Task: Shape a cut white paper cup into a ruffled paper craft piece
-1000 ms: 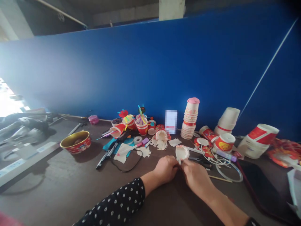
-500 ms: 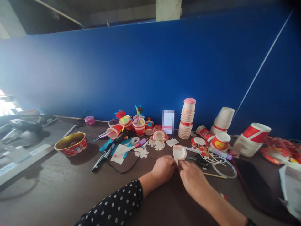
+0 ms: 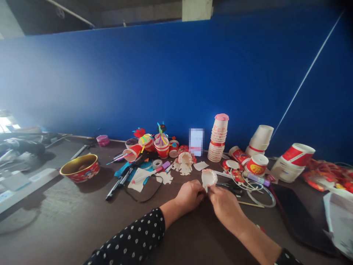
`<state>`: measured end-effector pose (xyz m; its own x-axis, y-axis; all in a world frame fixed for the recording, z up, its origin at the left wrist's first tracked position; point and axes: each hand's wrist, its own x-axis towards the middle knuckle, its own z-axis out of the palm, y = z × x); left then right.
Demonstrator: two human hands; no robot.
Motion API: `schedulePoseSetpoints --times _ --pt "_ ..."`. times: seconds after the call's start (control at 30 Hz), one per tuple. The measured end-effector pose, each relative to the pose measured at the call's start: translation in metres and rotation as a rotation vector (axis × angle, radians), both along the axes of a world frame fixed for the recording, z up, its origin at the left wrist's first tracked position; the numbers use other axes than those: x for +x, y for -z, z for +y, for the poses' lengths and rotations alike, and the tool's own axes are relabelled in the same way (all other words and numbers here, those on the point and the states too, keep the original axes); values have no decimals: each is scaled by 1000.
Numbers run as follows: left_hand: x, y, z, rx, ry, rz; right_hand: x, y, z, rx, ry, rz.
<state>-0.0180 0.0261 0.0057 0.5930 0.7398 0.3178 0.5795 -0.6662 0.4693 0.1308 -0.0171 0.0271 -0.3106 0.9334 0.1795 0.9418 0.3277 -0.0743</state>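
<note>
I have both hands meeting near the middle of the tabletop (image 3: 68,221). My left hand (image 3: 190,194) and right hand (image 3: 224,202) are curled almost closed, fingertips pinched together on the lower edge of a cut paper cup piece (image 3: 209,177), a small white disc with a frilled, pink-tinged rim that stands up just at 12 o'clock from my knuckles. It looks to me like thin paper: very light, floppy where it has been snipped into strips, easy to crease or tear. I would judge the safest hold to be low, at the uncut base, with soft pinches rather than a squeeze on the frill.

At 3 o'clock from the piece lie scissors (image 3: 230,188) and a loop of white cord (image 3: 259,191). At 12 o'clock stands a stack of paper cups (image 3: 217,141); at 10 o'clock, another fringed cup cutting (image 3: 184,162). Far out at 9 o'clock sits a gold-lined red bowl (image 3: 79,168).
</note>
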Motion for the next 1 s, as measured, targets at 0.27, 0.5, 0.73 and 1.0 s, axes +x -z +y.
schedulePoseSetpoints --times 0.27,0.5,0.73,1.0 --pt "2 0 -2 61 -19 110 3 -3 -2 16 -11 -62" --pt "4 -1 -2 53 -43 209 1 -3 -10 16 -61 -106" --pt "3 -7 -4 16 -41 123 -2 4 -10 84 -81 -185" --pt "1 -2 -1 37 -60 4 -2 6 -8 137 -93 -193"
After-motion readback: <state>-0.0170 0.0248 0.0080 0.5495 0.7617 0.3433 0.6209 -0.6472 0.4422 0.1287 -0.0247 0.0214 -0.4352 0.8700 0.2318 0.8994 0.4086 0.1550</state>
